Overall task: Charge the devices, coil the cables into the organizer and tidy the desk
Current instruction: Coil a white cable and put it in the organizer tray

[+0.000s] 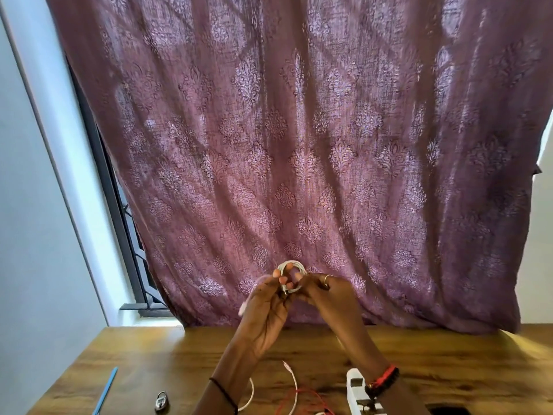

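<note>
A small coil of white cable [291,272] is held up in front of the curtain, well above the wooden desk [149,360]. My left hand [266,307] pinches the coil's left side with thumb and fingertips. My right hand [326,295], wearing a ring, grips the coil's right side. Below them on the desk lie a loose white cable [294,384], a thin red cable [302,398] and a white power strip [356,387], partly hidden behind my right wrist.
A blue pen [106,390] lies at the desk's front left, with a small metal padlock-like object [161,401] beside it. A dark cut-out [449,410] shows at the front right. A purple patterned curtain [299,145] hangs behind the desk, over a barred window [131,250].
</note>
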